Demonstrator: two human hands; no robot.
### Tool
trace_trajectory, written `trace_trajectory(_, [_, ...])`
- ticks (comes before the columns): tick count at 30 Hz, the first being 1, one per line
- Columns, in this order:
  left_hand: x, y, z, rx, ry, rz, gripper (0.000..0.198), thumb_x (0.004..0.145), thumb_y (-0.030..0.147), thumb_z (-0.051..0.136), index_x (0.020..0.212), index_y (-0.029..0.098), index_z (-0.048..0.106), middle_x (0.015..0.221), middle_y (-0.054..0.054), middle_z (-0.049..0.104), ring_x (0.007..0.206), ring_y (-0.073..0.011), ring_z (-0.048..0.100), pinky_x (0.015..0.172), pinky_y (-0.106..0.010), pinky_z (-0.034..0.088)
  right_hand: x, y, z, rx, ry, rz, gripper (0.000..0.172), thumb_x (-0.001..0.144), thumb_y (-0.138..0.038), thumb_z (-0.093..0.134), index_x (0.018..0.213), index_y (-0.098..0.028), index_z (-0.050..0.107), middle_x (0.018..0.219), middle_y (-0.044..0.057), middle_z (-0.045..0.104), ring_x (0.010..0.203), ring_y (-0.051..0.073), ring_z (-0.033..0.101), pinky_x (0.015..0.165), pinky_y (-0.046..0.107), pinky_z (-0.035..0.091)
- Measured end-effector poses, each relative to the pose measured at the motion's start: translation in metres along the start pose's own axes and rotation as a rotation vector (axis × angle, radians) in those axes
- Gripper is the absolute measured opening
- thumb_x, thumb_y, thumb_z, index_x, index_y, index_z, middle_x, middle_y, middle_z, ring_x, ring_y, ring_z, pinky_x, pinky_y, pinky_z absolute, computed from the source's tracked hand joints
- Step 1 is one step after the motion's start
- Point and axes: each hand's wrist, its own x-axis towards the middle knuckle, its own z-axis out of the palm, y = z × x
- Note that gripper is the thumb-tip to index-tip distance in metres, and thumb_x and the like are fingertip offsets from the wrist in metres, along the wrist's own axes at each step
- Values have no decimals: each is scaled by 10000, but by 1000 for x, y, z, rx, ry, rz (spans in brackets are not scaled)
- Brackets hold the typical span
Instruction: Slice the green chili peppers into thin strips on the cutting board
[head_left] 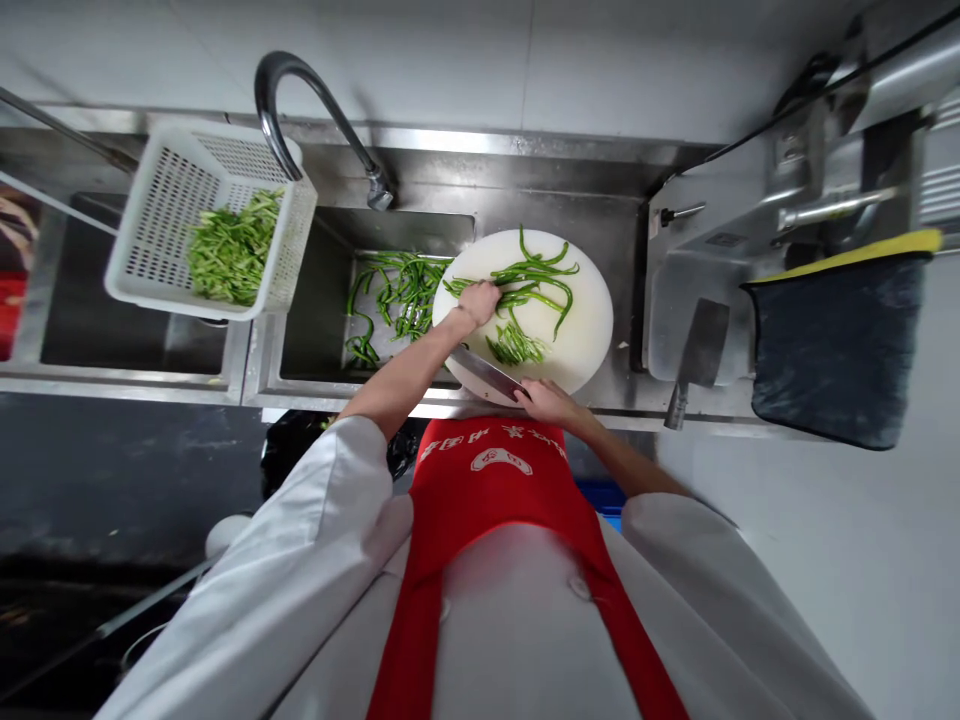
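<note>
A round white cutting board [592, 320] lies over the right edge of the sink. On it, my left hand [480, 302] is closed on long green chili peppers [536, 272], whose ends fan out to the right. My right hand [551, 402] grips the handle of a kitchen knife [489, 373] near the board's front edge. The blade points left and lies below my left hand, apart from the peppers. A small heap of sliced green chili [517, 343] sits between the knife and the whole peppers.
More whole chilies [405, 290] lie in the sink basin [315, 300] at left. A white perforated basket [157, 225] holds cut green pieces beneath the curved faucet [319, 90]. To the right are a cleaver [705, 345] and a dark cloth with yellow trim [836, 340].
</note>
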Motion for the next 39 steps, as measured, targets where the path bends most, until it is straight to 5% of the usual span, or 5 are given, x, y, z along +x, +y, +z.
trace_trajectory(4, [-7, -3, -7, 283, -246, 212, 186, 734, 123, 704, 594, 143, 583, 686, -64, 554, 894, -297, 638, 1042, -507, 430, -5, 20, 5, 74, 37, 65, 388, 1045, -411, 390, 1087, -162, 684, 1038, 123, 743, 948, 234, 674, 797, 265, 427])
trace_trajectory(12, [-91, 24, -88, 254, -254, 321, 306, 897, 412, 644, 1075, 178, 731, 1006, -68, 577, 992, -250, 600, 960, -398, 473, -25, 56, 3, 137, 235, 287, 358, 1024, -397, 408, 1005, -150, 666, 966, 136, 739, 921, 238, 668, 738, 258, 407])
trace_trajectory(20, [-172, -26, -52, 608, -213, 266, 220, 918, 373, 618, 1066, 270, 744, 1114, -155, 608, 1176, -370, 484, 1034, -579, 345, -33, 22, 41, 276, 289, 323, 209, 912, -378, 503, 968, -196, 588, 820, 45, 683, 795, 209, 631, 700, 263, 402])
trace_trajectory(27, [-168, -67, -102, -22, 396, -262, 454, 869, 470, 700, 1243, 222, 626, 1110, -115, 614, 1100, -267, 620, 888, -380, 535, -27, -30, 96, 427, 304, 425, 315, 881, -448, 533, 1085, -209, 524, 916, 52, 689, 861, 241, 646, 744, 308, 461])
trace_trajectory(39, [-145, -87, -113, -811, 103, -685, 172, 846, 249, 758, 862, 114, 653, 645, -29, 655, 669, -136, 706, 683, -261, 629, -12, -90, 122, 112, 186, 582, 491, 1070, -508, 252, 1235, -113, 493, 987, 197, 717, 943, 278, 710, 809, 328, 468])
